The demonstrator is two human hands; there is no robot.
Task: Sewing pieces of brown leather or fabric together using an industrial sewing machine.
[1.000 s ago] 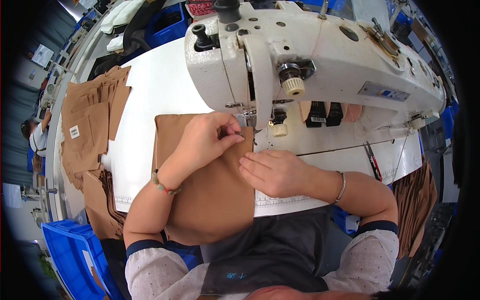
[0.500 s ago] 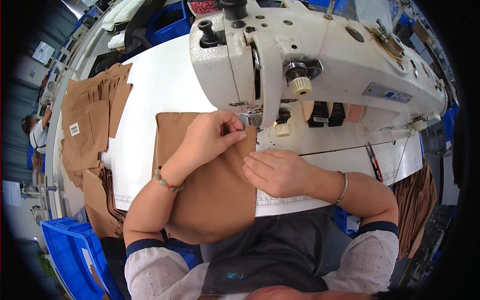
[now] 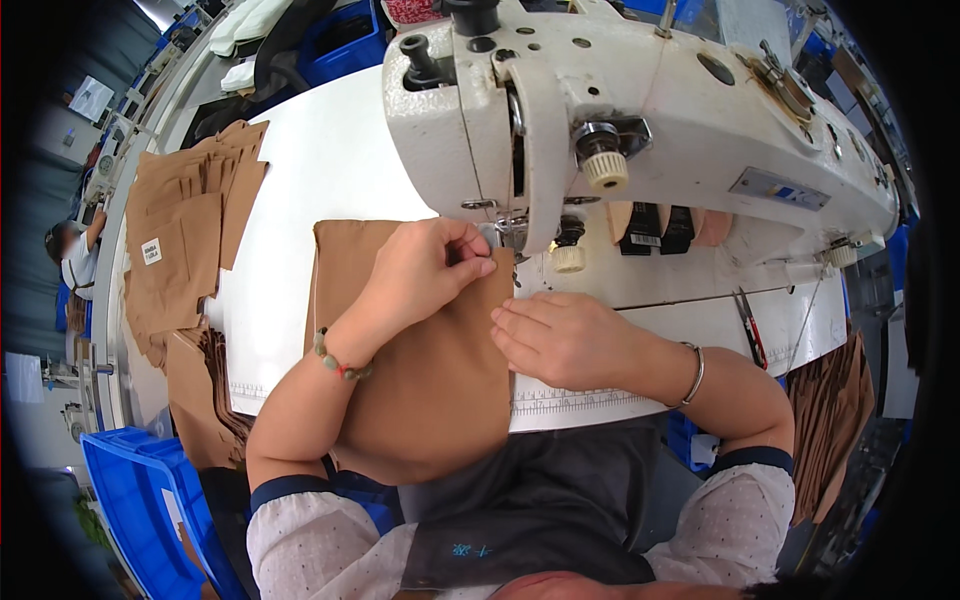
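Note:
A brown fabric piece (image 3: 410, 400) lies flat under both hands, its right edge at the needle and foot area (image 3: 508, 235) of the white sewing machine (image 3: 450, 150). My left hand (image 3: 420, 275) is closed on the fabric near its upper right, thumb and curled index finger pinched just left of the foot. Lower down, my right hand (image 3: 560, 340) has its fingers bent together, fingertips gripping or pressing the fabric's right edge. Whether the cloth is directly under the foot is hidden.
Brown cut pieces (image 3: 175, 250) are stacked on the left of the white table (image 3: 295, 170), more hang at the right (image 3: 825, 420). Red-handled scissors (image 3: 752, 330) lie right. Blue bin (image 3: 130, 480) stands lower left. Another person (image 3: 78, 262) works at far left.
The machine, hands and fabric appear slightly higher and further right in the picture. Both hands keep nearly the same grip and position on the cloth.

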